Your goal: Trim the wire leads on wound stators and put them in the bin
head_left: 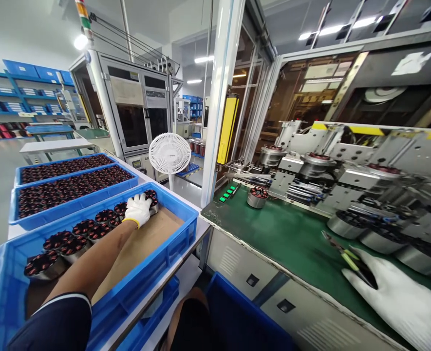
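Observation:
My left hand (138,209), in a white glove, reaches into the near blue crate (171,243) and closes over a round copper-wound motor stator (151,197) at the far end of a row of several stators (72,241). My right hand (401,297), also gloved, lies flat with fingers spread on the green bench mat (291,234), touching yellow-handled pliers (343,253). One single stator (257,196) stands on the mat near the machine.
Two more blue crates (69,183) full of stators sit behind the near one. A white fan (169,155) stands past them. The machine (346,170) with round fixtures lines the bench's back; green buttons (228,191) sit at its left corner. A blue bin (237,317) is below.

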{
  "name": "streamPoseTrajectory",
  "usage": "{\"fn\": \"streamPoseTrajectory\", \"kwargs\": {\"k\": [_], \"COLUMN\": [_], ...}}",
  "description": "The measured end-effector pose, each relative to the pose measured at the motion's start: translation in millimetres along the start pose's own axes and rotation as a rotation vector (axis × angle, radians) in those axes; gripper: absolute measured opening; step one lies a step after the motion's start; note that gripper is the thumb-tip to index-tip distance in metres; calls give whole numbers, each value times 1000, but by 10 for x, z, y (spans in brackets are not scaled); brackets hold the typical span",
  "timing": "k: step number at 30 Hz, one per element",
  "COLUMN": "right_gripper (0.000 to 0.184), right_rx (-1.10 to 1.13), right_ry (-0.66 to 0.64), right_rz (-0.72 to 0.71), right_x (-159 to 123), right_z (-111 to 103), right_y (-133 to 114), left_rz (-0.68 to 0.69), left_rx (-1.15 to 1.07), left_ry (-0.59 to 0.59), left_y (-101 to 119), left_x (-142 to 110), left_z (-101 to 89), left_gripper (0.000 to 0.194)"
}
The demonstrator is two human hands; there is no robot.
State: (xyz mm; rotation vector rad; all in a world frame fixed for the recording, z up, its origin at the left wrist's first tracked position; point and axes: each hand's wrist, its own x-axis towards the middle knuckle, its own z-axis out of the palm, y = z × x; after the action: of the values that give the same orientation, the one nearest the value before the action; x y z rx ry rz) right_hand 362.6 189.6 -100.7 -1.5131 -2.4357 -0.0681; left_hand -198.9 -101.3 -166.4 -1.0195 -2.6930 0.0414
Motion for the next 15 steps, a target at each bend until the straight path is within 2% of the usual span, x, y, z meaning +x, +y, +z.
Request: {"fn": "streamPoseTrajectory", "kwargs": {"k": [2, 4, 7, 9, 12, 15], "right_gripper": [63, 64, 62, 60, 61, 62], "right_rx": [12, 14, -7, -58, -120, -114], "right_ry": [-65, -71, -59, -65, -74, -37], "right_rz": [-14, -39, -107, -81, -47, -95], "right_x": [-34, -65, -69, -34, 18, -6], "right_z": [-97, -164, -159, -90, 29, 73], "right_y": [-58, -109, -117, -72, 13, 48], "left_rz": [2, -46, -160, -172, -40, 176], "left_rx": [-14, -64, -169, -191, -208, -242], "left_ry": [10, 50, 227, 340, 420, 457], "left_y": [-25, -82, -139, -64, 323, 992], "left_x": [-49, -67, -24, 40, 151, 225], "left_z": [-80, -242, -659, -1016, -1519, -1818], "left_gripper": [57, 66, 65, 59, 57, 57]}}
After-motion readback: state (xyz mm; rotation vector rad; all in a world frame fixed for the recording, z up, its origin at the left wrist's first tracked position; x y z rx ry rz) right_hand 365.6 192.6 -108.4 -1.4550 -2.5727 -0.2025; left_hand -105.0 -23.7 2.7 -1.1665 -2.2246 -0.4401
